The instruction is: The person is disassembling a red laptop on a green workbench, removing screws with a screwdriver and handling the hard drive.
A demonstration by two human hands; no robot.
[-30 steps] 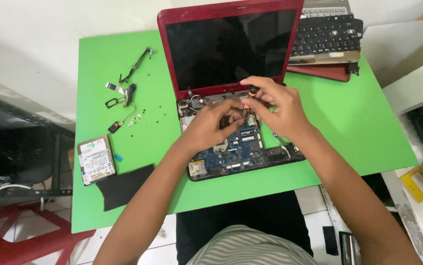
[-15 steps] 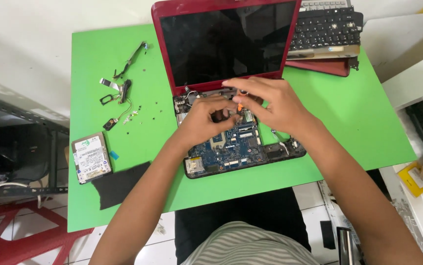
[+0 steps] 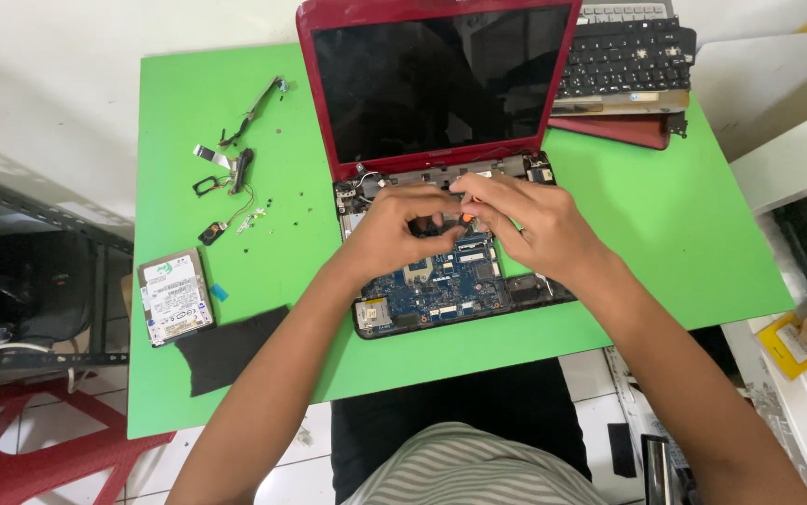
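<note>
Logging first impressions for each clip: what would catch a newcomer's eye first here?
A red laptop stands open at the middle of the green table, its base stripped to a bare blue circuit board. The left hand and right hand meet over the board's upper part, fingers pinched around something small and orange. A removed keyboard lies at the table's far right corner, and a hard drive sits near the left edge.
</note>
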